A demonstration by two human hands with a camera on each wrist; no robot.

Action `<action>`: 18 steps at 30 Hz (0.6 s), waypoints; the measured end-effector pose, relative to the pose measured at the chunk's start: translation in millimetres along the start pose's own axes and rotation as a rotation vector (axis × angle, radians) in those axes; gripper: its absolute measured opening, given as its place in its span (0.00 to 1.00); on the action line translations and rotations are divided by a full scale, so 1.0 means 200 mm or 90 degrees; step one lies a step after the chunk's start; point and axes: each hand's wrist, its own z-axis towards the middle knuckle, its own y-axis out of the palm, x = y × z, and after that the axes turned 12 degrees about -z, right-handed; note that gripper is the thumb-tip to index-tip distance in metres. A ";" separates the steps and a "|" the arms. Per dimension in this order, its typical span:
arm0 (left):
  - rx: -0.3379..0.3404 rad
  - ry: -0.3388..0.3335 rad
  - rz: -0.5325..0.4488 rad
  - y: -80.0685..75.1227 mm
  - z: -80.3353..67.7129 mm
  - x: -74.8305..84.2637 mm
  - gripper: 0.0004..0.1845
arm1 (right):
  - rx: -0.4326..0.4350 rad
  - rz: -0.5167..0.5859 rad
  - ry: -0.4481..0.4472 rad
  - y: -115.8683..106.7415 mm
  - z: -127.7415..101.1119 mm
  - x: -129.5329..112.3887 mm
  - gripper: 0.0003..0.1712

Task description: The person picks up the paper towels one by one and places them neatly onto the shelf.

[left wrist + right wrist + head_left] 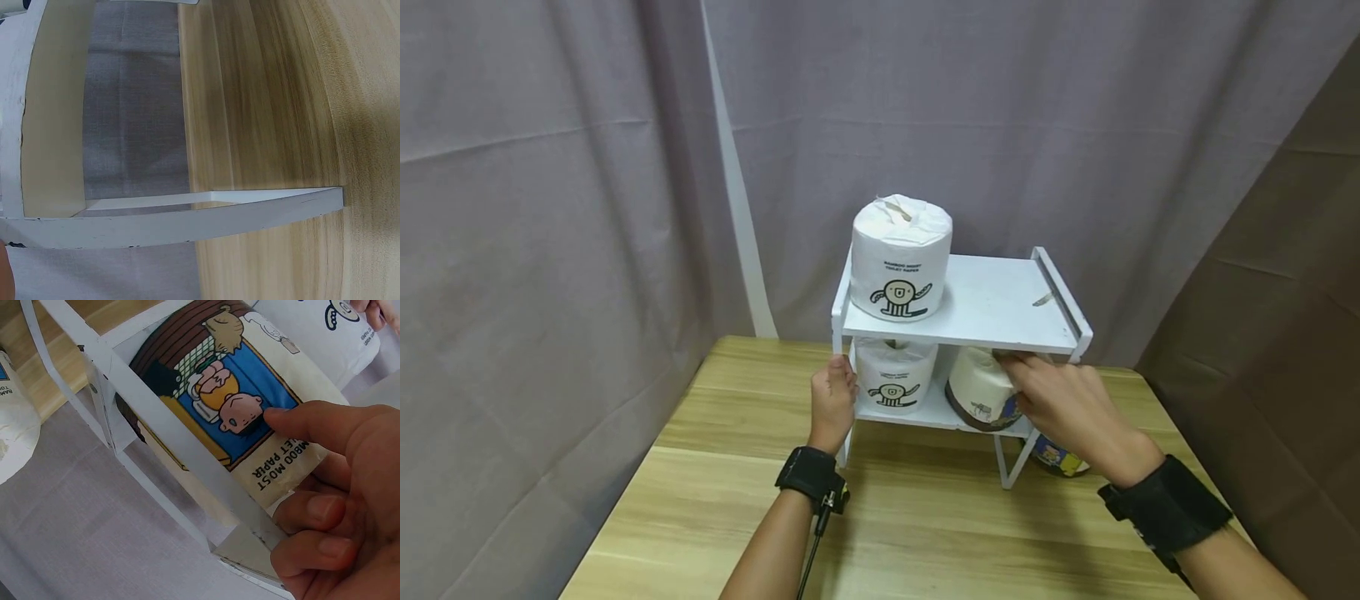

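My left hand [833,404] grips the left front post of a white two-tier rack [1000,304]. On the lower shelf at the right stands a cream-wrapped toilet roll [981,383], tilted, with a colourful cartoon and a brown lower band. My right hand [1071,408] holds this roll near its top, beside the rack's right post. In the right wrist view one fingertip [281,419] presses the printed wrapper, while other fingers curl near the post. The left wrist view shows mostly the rack's side frame [175,226]; little of the left hand is visible.
A white-wrapped toilet roll [901,258] stands on the upper shelf at the left, with a matching white roll [895,379] below it. Another cartoon-printed roll [1060,460] is partly hidden on the wooden table [700,500] by the rack's right leg. Grey curtains [1000,125] hang behind.
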 end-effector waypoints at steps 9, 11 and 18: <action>0.004 -0.001 -0.002 0.01 0.00 0.00 0.45 | 0.036 -0.002 0.014 -0.01 0.00 -0.02 0.21; 0.006 0.000 -0.005 0.01 0.00 0.00 0.45 | 0.039 -0.005 0.024 -0.01 0.01 -0.04 0.19; 0.004 -0.002 -0.017 0.01 0.00 0.00 0.43 | 0.054 -0.016 0.052 0.01 0.01 -0.07 0.14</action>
